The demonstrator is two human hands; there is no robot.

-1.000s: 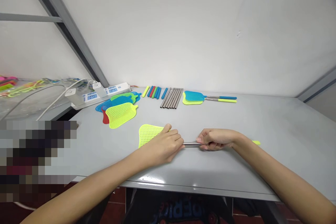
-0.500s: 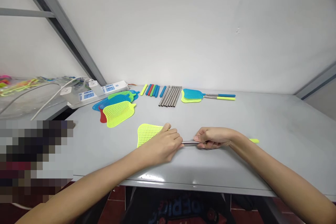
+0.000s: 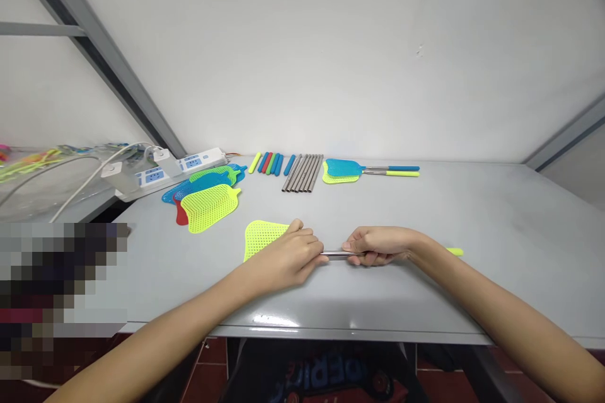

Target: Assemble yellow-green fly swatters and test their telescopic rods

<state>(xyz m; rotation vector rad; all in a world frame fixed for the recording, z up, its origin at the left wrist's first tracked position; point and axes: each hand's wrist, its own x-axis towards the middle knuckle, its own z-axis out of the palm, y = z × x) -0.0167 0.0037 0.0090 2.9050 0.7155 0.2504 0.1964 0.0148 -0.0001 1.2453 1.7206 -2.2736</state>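
A fly swatter with a yellow perforated head (image 3: 263, 238) and a metal rod (image 3: 334, 255) lies across the front of the table in both my hands. My left hand (image 3: 295, 257) is closed where head and rod meet, covering that joint and part of the head. Further along, my right hand (image 3: 378, 244) pinches the rod between thumb and fingers. A short gap of bare metal shows between the hands. Beyond my right wrist a yellow grip end (image 3: 454, 252) sticks out; my forearm hides whether it joins the rod.
Loose swatter heads (image 3: 212, 206) overlap at the left. Coloured grips (image 3: 271, 164) and several metal rods (image 3: 305, 173) lie in rows along the wall. Two swatters with grips (image 3: 368, 170) rest right of them. A power strip (image 3: 179, 167) with plugs and cables sits back left.
The whole view has shifted slightly left. Both hands keep nearly the same hold on the swatter, with no clear movement along the rod.
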